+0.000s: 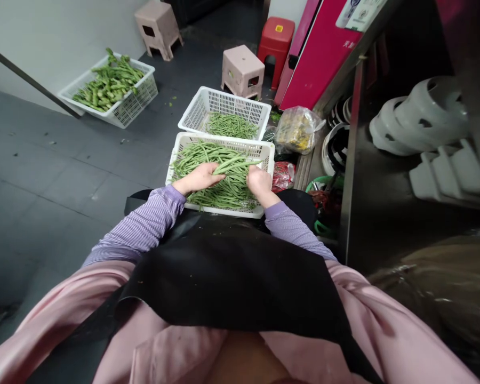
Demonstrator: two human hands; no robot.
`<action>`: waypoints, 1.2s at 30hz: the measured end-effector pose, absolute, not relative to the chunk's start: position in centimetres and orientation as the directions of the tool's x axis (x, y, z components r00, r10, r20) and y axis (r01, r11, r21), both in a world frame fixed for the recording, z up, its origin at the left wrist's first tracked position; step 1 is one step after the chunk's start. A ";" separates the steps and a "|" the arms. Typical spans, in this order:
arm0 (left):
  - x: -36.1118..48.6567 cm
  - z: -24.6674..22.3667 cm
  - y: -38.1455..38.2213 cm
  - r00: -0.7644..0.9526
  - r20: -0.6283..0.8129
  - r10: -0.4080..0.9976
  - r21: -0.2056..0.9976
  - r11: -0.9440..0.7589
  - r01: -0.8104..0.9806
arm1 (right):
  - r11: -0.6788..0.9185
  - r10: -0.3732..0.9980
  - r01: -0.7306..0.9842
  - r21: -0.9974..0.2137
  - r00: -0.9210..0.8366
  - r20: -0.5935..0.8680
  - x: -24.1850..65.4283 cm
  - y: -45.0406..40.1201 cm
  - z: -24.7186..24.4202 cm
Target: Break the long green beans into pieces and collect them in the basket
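Observation:
Long green beans (pixel 224 194) fill a white plastic basket (pixel 220 140) right in front of my lap. My left hand (pixel 202 178) is closed around a small bunch of green beans (pixel 234 161) above the pile. At the right end of that bunch, my right hand (pixel 259 182) has its fingers curled in at the bean tips. What exactly lies between the right fingertips is hard to see. A second white basket (pixel 200 106) stands just behind the first, with a smaller heap of green beans (pixel 232 125) in it.
Farther left, a white basket (pixel 140 101) holds thick green stalks (pixel 108 88). Two pale stools (pixel 243 66) and a red stool (pixel 278 37) stand at the back. To the right are a clear plastic bag (pixel 298 128), a green basin (pixel 322 184) and a metal shelf with white dishes (pixel 424 117).

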State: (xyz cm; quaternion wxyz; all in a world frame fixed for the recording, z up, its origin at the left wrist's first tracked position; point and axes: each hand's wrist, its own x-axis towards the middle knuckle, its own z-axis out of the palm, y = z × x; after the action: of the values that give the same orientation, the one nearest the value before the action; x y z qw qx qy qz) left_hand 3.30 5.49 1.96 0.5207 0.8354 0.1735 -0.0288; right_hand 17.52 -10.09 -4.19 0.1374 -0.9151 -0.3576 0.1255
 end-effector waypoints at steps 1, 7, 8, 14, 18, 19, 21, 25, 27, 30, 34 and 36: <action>3.2 2.2 5.5 0.945 -0.197 0.260 0.851 -0.433 0.297 | -0.687 0.688 0.593 -0.419 0.716 -0.115 17.5 -10.1 -4.2; 2.2 1.4 8.9 0.915 -0.171 0.367 0.940 -0.217 0.262 | -0.121 0.762 -0.201 -0.972 0.608 -0.221 19.3 -11.9 -3.4; 1.8 1.0 9.6 0.907 -0.184 0.379 0.951 -0.165 0.262 | -0.020 0.769 -0.326 -0.945 0.600 -0.223 19.7 -12.2 -3.1; 0.9 -0.3 10.3 0.959 -0.173 0.226 0.975 -0.100 0.200 | -0.174 0.677 -0.632 -0.755 0.481 -0.558 19.6 -11.6 -3.2; 2.8 -0.7 9.1 0.978 -0.183 0.102 0.944 -0.261 0.204 | -0.486 0.734 -0.656 -0.577 0.052 -0.677 17.7 -10.7 -3.5; 3.3 -0.7 8.9 0.980 -0.184 0.079 0.930 -0.307 0.199 | -0.504 0.758 -0.646 -0.574 -0.011 -0.653 17.5 -10.7 -3.4; 4.1 -0.8 8.6 0.981 -0.184 0.064 0.910 -0.365 0.195 | -0.481 0.807 -0.633 -0.607 -0.048 -0.589 17.3 -10.9 -3.2; 4.0 -1.2 9.2 0.944 -0.148 0.294 0.944 -0.242 0.223 | -0.378 0.888 -0.571 -0.729 0.000 -0.460 17.8 -11.7 -3.0; 3.3 -1.9 10.0 0.887 -0.210 0.411 0.962 -0.076 0.263 | -0.323 0.922 -0.522 -0.789 0.017 -0.388 18.1 -12.0 -3.1; 1.9 -3.1 10.7 0.815 -0.379 0.438 0.925 0.160 0.344 | -0.233 0.947 -0.492 -0.839 0.082 -0.311 18.1 -12.4 -3.1; 0.7 -3.6 10.4 0.805 -0.439 0.399 0.878 0.382 0.289 | -0.224 0.924 -0.520 -0.824 0.156 -0.350 17.9 -12.4 -2.7; 0.7 -3.3 9.9 0.806 -0.436 0.401 0.861 0.445 0.245 | -0.231 0.902 -0.543 -0.807 0.190 -0.387 17.9 -12.2 -2.6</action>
State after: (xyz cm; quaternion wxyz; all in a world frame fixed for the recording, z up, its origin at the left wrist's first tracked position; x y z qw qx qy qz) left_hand 0.75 9.89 -3.30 0.7923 0.5244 0.3079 0.0492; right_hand 17.86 -12.24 -2.59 0.5926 -0.4939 -0.1819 0.6098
